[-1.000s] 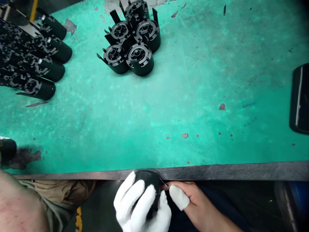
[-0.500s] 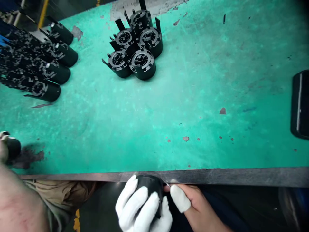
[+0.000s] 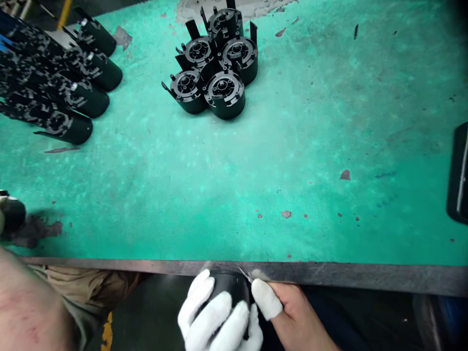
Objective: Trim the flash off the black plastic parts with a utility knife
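Observation:
At the table's front edge, my left hand (image 3: 217, 321) in a white glove is wrapped round a black cylindrical plastic housing (image 3: 230, 287). Its fingers cover much of the near side. Close against the housing's right side is my right hand (image 3: 283, 307), bare apart from a white cover on the thumb. It pinches a thin pointed metal blade (image 3: 245, 274), whose tip points up and left beside the housing's rim. The handle end is hidden in the hand, and I cannot tell whether the blade touches the plastic.
Several black housings (image 3: 224, 102) stand clustered on the green table (image 3: 263, 161), with more rows of housings (image 3: 78, 126) at left. A co-worker's arm (image 3: 29, 302) reaches in at lower left beside another black part (image 3: 13, 214). A dark glossy object (image 3: 458, 175) sits at the right edge.
The blade shows more clearly now, beside the housing's upper right rim, and my right thumb has shifted slightly left. My left hand keeps its hold. The whole view has shifted a little.

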### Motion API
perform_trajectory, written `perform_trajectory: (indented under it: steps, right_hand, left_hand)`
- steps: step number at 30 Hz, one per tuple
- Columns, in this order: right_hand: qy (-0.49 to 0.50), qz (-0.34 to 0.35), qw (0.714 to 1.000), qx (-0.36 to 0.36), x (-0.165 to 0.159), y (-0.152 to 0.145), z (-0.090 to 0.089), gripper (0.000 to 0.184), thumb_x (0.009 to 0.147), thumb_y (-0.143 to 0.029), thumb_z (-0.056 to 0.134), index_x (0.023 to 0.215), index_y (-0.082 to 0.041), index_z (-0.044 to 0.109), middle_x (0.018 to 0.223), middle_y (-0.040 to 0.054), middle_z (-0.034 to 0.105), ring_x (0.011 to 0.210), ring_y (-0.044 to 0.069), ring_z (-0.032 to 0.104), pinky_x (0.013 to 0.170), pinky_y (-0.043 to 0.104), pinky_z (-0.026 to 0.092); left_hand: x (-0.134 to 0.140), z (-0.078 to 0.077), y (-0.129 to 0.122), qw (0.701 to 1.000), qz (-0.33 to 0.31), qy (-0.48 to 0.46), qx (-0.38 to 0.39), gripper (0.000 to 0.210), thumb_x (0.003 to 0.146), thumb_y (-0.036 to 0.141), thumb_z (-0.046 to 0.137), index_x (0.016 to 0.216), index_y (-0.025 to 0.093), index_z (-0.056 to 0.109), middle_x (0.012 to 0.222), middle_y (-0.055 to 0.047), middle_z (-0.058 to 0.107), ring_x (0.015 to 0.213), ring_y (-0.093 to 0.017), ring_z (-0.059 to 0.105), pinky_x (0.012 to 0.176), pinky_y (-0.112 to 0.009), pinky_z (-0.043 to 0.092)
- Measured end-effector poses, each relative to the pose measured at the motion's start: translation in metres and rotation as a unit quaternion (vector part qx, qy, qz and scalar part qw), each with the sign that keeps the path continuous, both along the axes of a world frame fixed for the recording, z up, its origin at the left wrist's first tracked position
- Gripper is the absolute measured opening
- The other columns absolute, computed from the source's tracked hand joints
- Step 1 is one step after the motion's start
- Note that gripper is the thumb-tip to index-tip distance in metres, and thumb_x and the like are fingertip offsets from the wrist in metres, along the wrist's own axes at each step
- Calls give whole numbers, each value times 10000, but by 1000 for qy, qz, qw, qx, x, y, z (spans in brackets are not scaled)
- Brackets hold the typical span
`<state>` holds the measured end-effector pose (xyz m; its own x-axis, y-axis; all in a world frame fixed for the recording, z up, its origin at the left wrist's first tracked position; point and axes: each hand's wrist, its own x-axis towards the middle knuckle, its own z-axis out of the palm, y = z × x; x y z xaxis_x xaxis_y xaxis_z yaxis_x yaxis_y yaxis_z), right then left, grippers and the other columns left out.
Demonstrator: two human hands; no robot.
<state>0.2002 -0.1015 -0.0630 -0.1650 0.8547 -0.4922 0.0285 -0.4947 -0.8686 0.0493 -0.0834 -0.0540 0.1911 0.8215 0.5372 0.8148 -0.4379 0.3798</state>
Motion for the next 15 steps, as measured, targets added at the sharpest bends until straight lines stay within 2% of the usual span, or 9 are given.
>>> perform_trajectory:
  steps: [3, 6, 8, 11, 15]
  right_hand:
    - [21, 4, 1000, 4, 2, 1, 1, 435, 1015, -518, 428, 1007, -242, 764, 1006, 67, 760, 1019, 259, 673, 1013, 385, 492]
    - [13, 29, 999, 13, 7, 2, 3, 467, 1008, -535, 432, 843, -239, 753, 826, 45, 743, 865, 233, 677, 899, 344, 538]
    - [2, 35, 999, 13, 9, 3, 5, 471, 1003, -539, 437, 804, -238, 740, 794, 36, 731, 814, 219, 667, 845, 323, 548]
    - [-27, 41, 999, -6, 8, 3, 7, 463, 1004, -530, 434, 811, -236, 735, 820, 43, 734, 827, 220, 661, 816, 309, 549]
    - [-63, 27, 997, -27, 1, -1, 6, 481, 1008, -524, 422, 801, -224, 737, 872, 65, 746, 927, 251, 665, 886, 330, 532]
  left_hand:
    - [-4, -1, 0, 999, -16, -21, 25, 289, 584, 75, 798, 746, 244, 628, 850, -3, 508, 964, -239, 597, 846, -492, 628]
    - [-5, -4, -2, 999, -25, -21, 19, 258, 596, 104, 798, 738, 252, 641, 823, 0, 526, 961, -242, 606, 851, -494, 626]
    - [-3, -6, -3, 999, -9, -37, 28, 258, 605, 109, 793, 745, 255, 635, 817, 3, 531, 935, -236, 614, 845, -491, 626]
    - [-1, -10, -4, 998, 15, -57, 25, 261, 605, 93, 784, 731, 250, 619, 816, 5, 519, 923, -231, 606, 847, -491, 623]
    - [-6, -15, -7, 997, -19, -54, 44, 269, 574, 82, 802, 698, 249, 631, 802, 7, 514, 930, -231, 595, 879, -475, 619]
